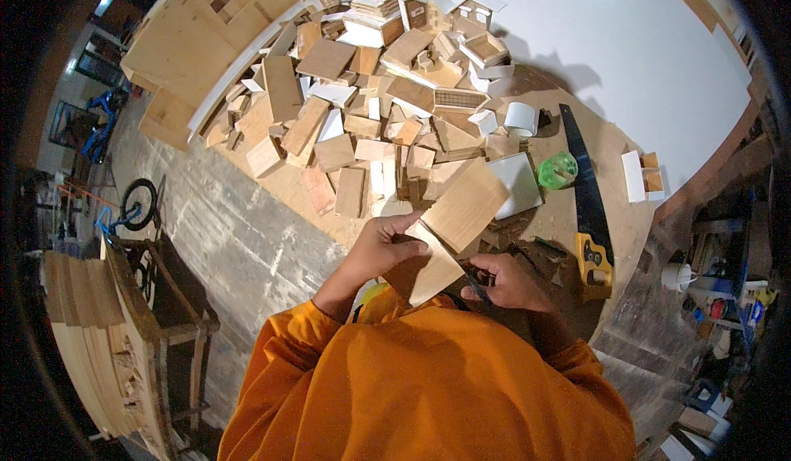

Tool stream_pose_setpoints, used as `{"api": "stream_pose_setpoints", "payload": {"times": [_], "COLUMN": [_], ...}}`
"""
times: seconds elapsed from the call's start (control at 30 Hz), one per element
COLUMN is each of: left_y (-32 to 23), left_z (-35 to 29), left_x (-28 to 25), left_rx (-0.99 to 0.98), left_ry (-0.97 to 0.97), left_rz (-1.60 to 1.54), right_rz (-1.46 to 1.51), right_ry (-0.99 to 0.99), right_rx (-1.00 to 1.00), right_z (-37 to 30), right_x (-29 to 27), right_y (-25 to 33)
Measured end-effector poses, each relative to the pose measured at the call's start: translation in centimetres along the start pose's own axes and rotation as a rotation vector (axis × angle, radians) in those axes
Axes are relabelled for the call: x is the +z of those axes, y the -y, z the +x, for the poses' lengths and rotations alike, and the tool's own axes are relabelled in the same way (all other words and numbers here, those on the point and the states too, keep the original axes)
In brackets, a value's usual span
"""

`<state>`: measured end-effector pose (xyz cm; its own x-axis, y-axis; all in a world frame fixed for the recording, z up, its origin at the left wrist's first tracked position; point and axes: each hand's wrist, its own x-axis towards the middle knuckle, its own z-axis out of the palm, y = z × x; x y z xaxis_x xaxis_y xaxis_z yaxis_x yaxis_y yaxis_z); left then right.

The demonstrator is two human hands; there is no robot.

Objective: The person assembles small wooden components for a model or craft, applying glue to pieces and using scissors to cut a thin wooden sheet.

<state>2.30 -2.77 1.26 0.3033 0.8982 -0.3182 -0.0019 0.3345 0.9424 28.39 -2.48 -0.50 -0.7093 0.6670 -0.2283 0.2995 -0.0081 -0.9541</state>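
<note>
My left hand (390, 247) is closed on the edge of a thin wooden board (426, 270), its thumb lying on the face. A second light wooden panel (466, 205) meets that board's upper edge; whether the two are joined I cannot tell. On the other side, my right hand (512, 281) is closed around a slim dark tool (476, 285) beside the board's right corner. Its kind is not clear, as the fingers cover most of it.
A heap of wooden blocks and offcuts (336, 152) spreads across the worktable ahead. To the right lie a handsaw (587, 197) with a yellow handle, a green translucent container (558, 170) and a small white-and-wood box (643, 176). A wooden frame stand (165, 321) is at the left.
</note>
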Motion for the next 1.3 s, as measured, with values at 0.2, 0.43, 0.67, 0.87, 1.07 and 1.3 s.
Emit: {"api": "stream_pose_setpoints", "payload": {"times": [0.2, 0.43, 0.67, 0.87, 1.07, 1.3], "left_y": [-0.7, -0.9, -0.7, -0.2, -0.1, 0.1], "left_z": [0.6, 1.5, 2.2, 2.6, 2.8, 3.3], "left_x": [0.6, 1.0, 1.2, 0.9, 1.0, 0.7], "left_rx": [0.175, 0.103, 0.058, 0.072, 0.027, 0.151], "left_ry": [-0.074, -0.008, 0.040, 0.047, 0.045, 0.054], "left_rz": [0.225, 0.108, 0.115, 0.149, 0.108, 0.268], "right_rz": [0.055, 0.083, 0.125, 0.089, 0.212, 0.201], "right_ry": [0.007, 0.015, 0.003, 0.021, 0.020, -0.038], "right_rx": [0.023, 0.046, 0.048, 0.044, 0.055, 0.001], "right_z": [0.1, -0.1, -0.1, -0.1, -0.1, 0.0], "right_x": [0.0, -0.4, -0.4, -0.8, -0.3, -0.2], "right_y": [0.1, -0.1, -1.0, -0.9, -1.8, -1.0]}}
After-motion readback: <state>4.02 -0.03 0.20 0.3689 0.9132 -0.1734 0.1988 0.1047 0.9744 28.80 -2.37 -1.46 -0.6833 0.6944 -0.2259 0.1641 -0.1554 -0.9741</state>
